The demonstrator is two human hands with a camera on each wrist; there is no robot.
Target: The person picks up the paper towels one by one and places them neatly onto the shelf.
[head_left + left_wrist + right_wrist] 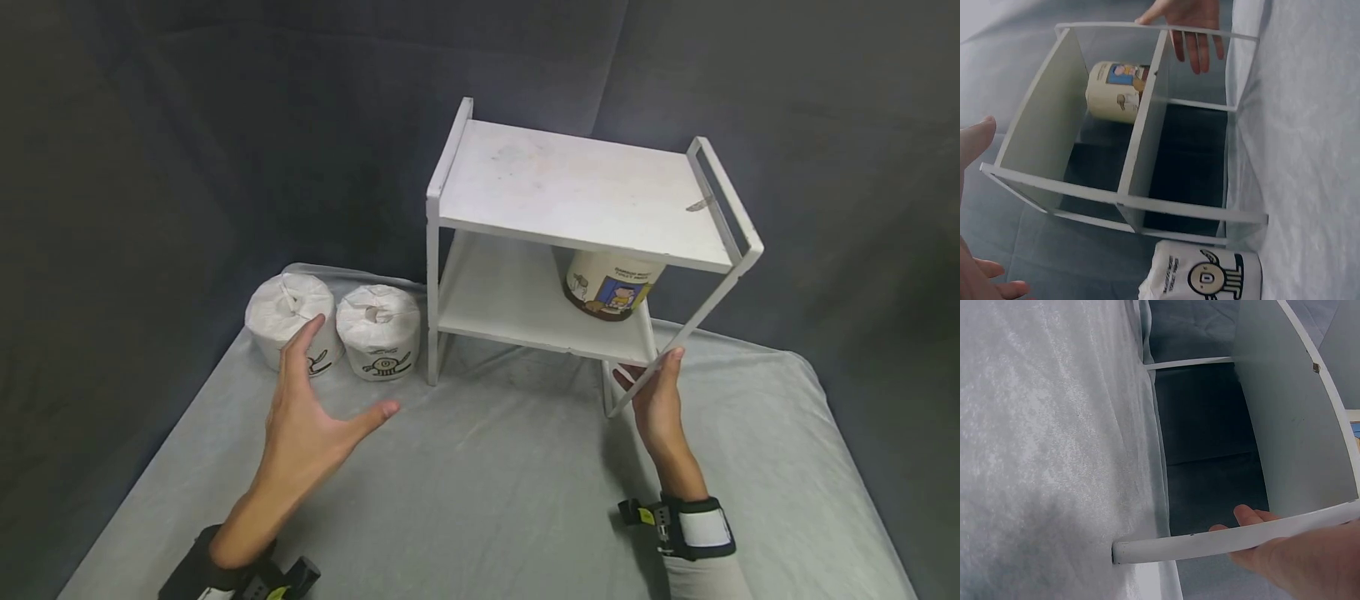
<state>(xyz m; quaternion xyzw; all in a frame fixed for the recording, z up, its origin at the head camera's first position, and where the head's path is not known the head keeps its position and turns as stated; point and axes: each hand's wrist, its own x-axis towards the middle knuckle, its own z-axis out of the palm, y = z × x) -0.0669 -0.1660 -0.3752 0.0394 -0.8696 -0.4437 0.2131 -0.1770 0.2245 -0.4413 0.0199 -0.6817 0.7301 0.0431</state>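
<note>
A white two-tier shelf rack [570, 187] stands at the back of the table. My right hand [660, 408] holds its right front leg near the foot, thumb in front and fingers reaching behind; the right wrist view shows the leg [1172, 546] crossing the fingers. A printed toilet roll [611, 287] sits at the right end of the lower shelf, its top hidden by the upper one. My left hand [311, 433] is spread, thumb apart from the fingers, and holds nothing. Its fingertips overlap the leftmost wrapped toilet roll [279, 304] in the head view.
A second wrapped toilet roll [378, 333] stands between the first and the rack's left legs. Pale grey cloth covers the table [480, 500]. Dark fabric [337, 150] hangs behind and at both sides. Each wrist wears a strapped camera.
</note>
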